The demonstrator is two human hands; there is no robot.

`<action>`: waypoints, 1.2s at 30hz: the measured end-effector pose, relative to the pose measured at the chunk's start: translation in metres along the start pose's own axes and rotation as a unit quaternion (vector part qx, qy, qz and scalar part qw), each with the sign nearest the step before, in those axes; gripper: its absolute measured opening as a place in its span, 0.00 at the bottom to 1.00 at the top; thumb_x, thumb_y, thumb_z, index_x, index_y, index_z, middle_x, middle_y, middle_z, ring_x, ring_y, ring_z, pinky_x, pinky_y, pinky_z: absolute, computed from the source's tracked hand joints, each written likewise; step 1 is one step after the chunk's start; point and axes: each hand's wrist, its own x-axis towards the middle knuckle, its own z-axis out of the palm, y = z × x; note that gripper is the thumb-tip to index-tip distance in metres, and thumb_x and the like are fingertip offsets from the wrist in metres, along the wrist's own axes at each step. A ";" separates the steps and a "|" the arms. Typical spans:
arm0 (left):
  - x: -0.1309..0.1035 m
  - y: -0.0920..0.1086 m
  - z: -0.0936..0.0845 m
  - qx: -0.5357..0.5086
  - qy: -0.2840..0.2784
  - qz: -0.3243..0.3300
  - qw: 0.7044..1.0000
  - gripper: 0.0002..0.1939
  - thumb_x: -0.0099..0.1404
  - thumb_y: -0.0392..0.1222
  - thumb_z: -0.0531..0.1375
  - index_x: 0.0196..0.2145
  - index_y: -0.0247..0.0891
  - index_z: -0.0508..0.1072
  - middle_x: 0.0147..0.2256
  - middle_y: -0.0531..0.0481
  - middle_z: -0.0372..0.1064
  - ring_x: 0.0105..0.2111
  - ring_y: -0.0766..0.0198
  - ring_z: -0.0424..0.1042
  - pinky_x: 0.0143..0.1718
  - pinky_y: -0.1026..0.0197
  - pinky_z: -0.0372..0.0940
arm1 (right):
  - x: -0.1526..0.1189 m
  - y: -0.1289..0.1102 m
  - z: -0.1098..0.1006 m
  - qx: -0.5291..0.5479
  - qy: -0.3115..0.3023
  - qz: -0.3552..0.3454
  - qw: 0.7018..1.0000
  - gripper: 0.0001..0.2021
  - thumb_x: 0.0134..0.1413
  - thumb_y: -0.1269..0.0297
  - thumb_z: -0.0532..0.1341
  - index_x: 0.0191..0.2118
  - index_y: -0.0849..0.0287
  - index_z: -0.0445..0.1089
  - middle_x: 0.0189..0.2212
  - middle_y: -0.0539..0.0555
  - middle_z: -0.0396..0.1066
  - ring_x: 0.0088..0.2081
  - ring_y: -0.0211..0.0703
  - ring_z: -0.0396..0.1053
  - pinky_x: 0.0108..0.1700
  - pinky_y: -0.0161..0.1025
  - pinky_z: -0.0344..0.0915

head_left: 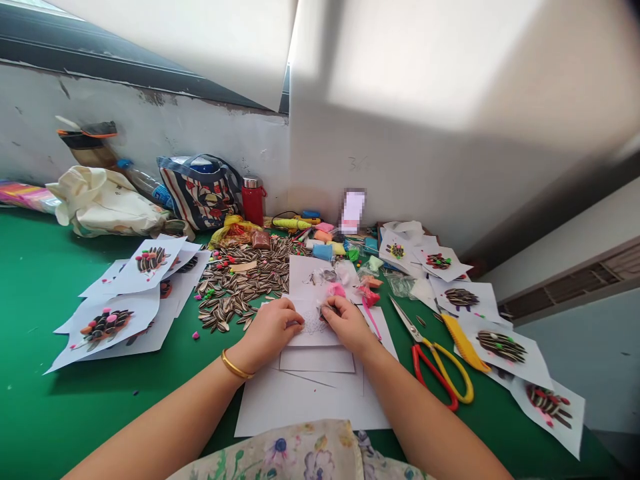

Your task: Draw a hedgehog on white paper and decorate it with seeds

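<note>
A white sheet of paper with a printed pattern lies in front of me on more white sheets. My left hand rests at its left edge, fingers bent together and pressing on the paper. Over its right side, my right hand is closed in a pinch on something small and dark, too unclear to name. Just beyond that hand sits a lump of pink clay. A heap of striped sunflower seeds spreads beyond my left hand.
Scissors with red and yellow handles lie open at right. Paper sheets with seed-covered figures are stacked at left and right. Along the wall stand a red bottle, a patterned bag and a blurred phone.
</note>
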 end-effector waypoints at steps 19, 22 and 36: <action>0.001 0.008 -0.010 0.020 -0.037 -0.002 0.999 0.15 0.68 0.43 0.54 0.32 0.41 0.81 0.35 0.47 0.73 0.38 0.59 0.70 0.42 0.59 0.62 | 0.000 0.001 -0.001 -0.023 -0.001 -0.012 1.000 0.07 0.54 0.59 0.58 0.34 0.57 0.67 0.29 0.49 0.68 0.31 0.40 0.64 0.35 0.36 0.60; 0.000 0.006 -0.009 0.024 -0.044 0.000 0.999 0.14 0.64 0.36 0.55 0.36 0.43 0.82 0.37 0.49 0.74 0.39 0.59 0.70 0.44 0.59 0.62 | 0.000 0.001 -0.001 -0.025 0.001 -0.012 1.000 0.07 0.54 0.59 0.58 0.34 0.57 0.67 0.29 0.49 0.68 0.31 0.40 0.63 0.35 0.36 0.60; -0.002 0.003 -0.009 0.016 -0.035 -0.005 0.999 0.19 0.60 0.31 0.55 0.42 0.44 0.81 0.39 0.50 0.75 0.42 0.58 0.71 0.47 0.58 0.64 | 0.000 0.001 -0.001 -0.022 -0.002 -0.015 1.000 0.07 0.54 0.60 0.59 0.34 0.57 0.67 0.29 0.49 0.68 0.32 0.40 0.64 0.35 0.36 0.60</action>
